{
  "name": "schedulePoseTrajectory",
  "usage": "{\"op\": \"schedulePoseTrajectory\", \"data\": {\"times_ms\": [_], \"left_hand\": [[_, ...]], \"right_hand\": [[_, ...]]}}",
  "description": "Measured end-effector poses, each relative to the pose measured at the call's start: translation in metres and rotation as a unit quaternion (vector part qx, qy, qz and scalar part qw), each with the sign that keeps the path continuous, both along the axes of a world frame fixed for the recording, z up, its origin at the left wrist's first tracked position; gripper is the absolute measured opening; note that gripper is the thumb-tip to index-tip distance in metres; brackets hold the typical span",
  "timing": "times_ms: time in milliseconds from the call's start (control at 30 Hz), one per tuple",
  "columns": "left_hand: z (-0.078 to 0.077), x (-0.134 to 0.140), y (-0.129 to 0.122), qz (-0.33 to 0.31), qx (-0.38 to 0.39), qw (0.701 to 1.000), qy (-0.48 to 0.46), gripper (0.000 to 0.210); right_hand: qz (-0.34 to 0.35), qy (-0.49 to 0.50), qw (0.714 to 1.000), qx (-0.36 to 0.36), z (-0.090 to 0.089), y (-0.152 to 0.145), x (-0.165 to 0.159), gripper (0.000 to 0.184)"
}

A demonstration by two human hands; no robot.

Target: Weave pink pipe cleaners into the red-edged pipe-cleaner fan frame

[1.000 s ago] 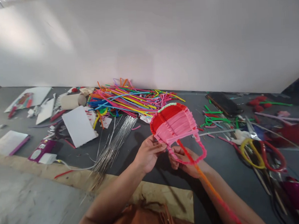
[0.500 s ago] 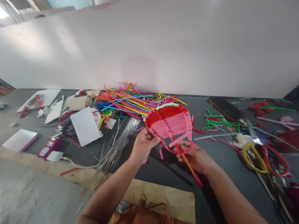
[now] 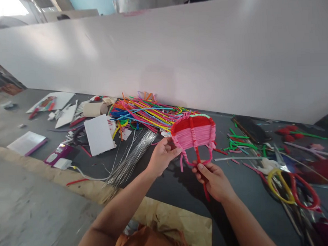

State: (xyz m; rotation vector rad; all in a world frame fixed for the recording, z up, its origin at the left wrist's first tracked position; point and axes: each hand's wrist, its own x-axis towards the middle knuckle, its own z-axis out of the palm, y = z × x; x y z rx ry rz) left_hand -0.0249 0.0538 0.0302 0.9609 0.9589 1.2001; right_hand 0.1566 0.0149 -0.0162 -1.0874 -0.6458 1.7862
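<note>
A fan-shaped pipe-cleaner piece (image 3: pixel 203 135) is held up above the dark table, with a red upper band, pink rows below and a pale green strip along its top edge. My left hand (image 3: pixel 165 155) pinches its lower left rim between thumb and fingers. Lower down, my right hand (image 3: pixel 212 179) is closed round the red stem, thumb on top, where the stem meets the pink bottom loop. A short pink end dangles beside my left fingers. Part of the stem is hidden by my right fingers.
Behind lie a heap of coloured pipe cleaners (image 3: pixel 144 111) and a bundle of thin wires (image 3: pixel 133 157). Scissors (image 3: pixel 291 189) with yellow and red handles are at the right, near a dark phone (image 3: pixel 251 128). A white card (image 3: pixel 99 135) and a purple device (image 3: pixel 58 153) sit left.
The piece has turned to face me more squarely. My right hand has shifted from behind the lower loop to a grip on the stem. The loose pink strip across the opening no longer shows.
</note>
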Motion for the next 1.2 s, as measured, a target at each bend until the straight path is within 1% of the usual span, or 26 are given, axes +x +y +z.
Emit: {"op": "schedulePoseTrajectory", "data": {"times_ms": [100, 167, 233, 400, 533, 633, 767, 867, 1033, 1200], "left_hand": [[-0.001, -0.002, 0.0, -0.03, -0.06, 0.993, -0.095, 0.033], [-0.003, -0.002, 0.0, -0.047, -0.115, 0.984, -0.128, 0.032], [-0.006, -0.001, -0.001, -0.059, -0.151, 0.977, -0.139, 0.03], [-0.011, 0.002, -0.001, -0.069, -0.175, 0.969, -0.16, 0.026], [-0.012, 0.006, -0.002, -0.051, -0.191, 0.964, -0.177, 0.026], [-0.013, 0.009, -0.003, -0.035, -0.192, 0.964, -0.183, 0.026], [-0.017, 0.013, -0.004, -0.053, -0.177, 0.967, -0.172, 0.024], [-0.018, 0.016, -0.006, -0.056, -0.157, 0.973, -0.158, 0.024], [-0.018, 0.02, -0.008, -0.047, -0.119, 0.986, -0.11, 0.025], [-0.015, 0.022, -0.008, -0.025, -0.091, 0.993, -0.067, 0.023]], "right_hand": [[-0.017, 0.015, 1.0, -0.003, 0.007, -0.001, -0.002, 0.029], [-0.02, 0.027, 0.999, -0.004, 0.009, -0.002, -0.004, 0.029], [-0.021, 0.039, 0.999, -0.007, 0.01, -0.003, -0.005, 0.029], [-0.031, 0.052, 0.998, -0.014, 0.009, -0.003, -0.008, 0.028], [-0.033, 0.043, 0.998, -0.015, 0.007, -0.003, -0.009, 0.028], [-0.037, 0.04, 0.998, -0.016, 0.006, -0.003, -0.011, 0.028], [-0.038, 0.042, 0.998, -0.014, 0.005, -0.004, -0.013, 0.026], [-0.037, 0.031, 0.999, -0.005, 0.004, -0.005, -0.014, 0.027], [-0.034, 0.012, 0.999, 0.015, 0.004, -0.006, -0.014, 0.025], [-0.026, -0.004, 0.999, 0.02, 0.005, -0.009, -0.014, 0.026]]}}
